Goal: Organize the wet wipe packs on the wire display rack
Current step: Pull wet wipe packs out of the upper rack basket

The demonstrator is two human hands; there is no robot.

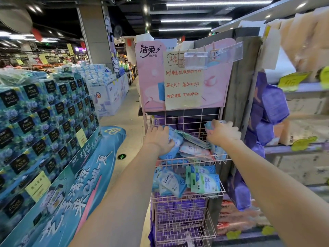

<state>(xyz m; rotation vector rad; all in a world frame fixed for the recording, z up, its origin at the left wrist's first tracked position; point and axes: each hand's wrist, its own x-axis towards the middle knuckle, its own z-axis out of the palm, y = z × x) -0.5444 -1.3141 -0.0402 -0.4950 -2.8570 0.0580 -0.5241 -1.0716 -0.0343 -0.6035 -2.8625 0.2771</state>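
Note:
A pink wire display rack (188,160) stands in front of me with several basket tiers. Its upper basket holds a jumble of blue and pink wet wipe packs (194,148). My left hand (160,139) lies on a blue wet wipe pack (175,139) at the basket's left side, fingers curled over it. My right hand (222,132) is at the basket's right back corner, closed around a small blue pack (208,125). The tier below carries blue packs (170,182) and green packs (204,182) leaning upright. The lowest tiers hold purple packs (179,209).
A pink signboard (151,77) with a handwritten note tops the rack. A tall stack of blue tissue boxes (44,122) fills the left. Shelving with purple bags (272,104) stands close on the right. An aisle floor (128,111) runs between them.

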